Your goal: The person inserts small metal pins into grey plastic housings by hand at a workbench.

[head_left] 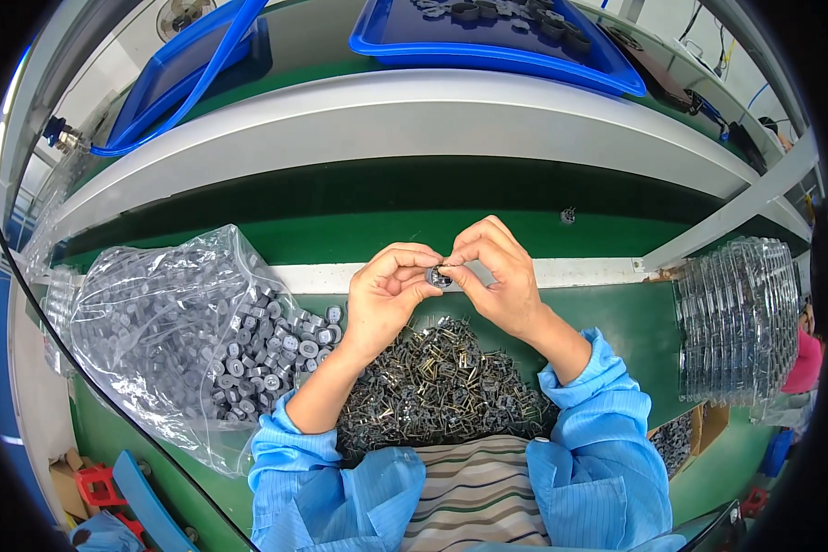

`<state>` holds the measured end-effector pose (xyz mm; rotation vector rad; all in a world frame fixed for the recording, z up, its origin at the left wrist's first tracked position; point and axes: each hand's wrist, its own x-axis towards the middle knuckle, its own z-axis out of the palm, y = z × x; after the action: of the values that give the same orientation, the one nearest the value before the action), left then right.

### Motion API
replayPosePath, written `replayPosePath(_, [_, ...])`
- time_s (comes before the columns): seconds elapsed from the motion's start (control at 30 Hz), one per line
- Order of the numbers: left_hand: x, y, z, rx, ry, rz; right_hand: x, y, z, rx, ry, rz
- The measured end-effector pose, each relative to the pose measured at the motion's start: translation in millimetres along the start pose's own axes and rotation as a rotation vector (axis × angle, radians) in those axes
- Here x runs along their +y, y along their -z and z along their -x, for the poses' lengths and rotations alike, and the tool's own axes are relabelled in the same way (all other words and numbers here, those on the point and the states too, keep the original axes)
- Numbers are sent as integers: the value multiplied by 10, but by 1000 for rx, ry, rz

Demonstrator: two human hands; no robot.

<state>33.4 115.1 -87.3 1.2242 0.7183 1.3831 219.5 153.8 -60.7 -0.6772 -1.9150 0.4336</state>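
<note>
Head view is showing my left hand [391, 296] and right hand [497, 276] pinching a little dark part [439, 277] past the pointy pile [442, 386], and I am maybe risking a drop because just fingertips [429, 290] are holding it.

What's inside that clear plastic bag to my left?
The clear plastic bag holds many small grey rounded parts, with some lying beyond its right edge. Whatever lies deeper is covered by those on top and can't be seen.

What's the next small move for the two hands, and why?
Probably hold the small dark part steady in the left hand and press gently at its upper edge with the right hand, since both hands meet there.
</note>
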Motion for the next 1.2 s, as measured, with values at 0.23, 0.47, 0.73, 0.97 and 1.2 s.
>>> replayPosePath(0.23, [-9, -10, 14, 31, -41, -37, -13, -48, 50, 13, 0, -28])
replayPosePath(0.47, [-43, -36, 45, 59, -114, -91, 14, -73, 80, 7, 134, 54])
replayPosePath(0.73, [244, 46, -79, -16, -403, -845, 160, -99, 126, -205, -619, -413])
replayPosePath(0.97, [414, 841, 266, -76, 34, -1407, 1433, 80, 345, -82, -262, 529])
replayPosePath(1.2, [232, 942, 348, -297, 147, -1411, 812, -205, 228, -329, -96, 220])
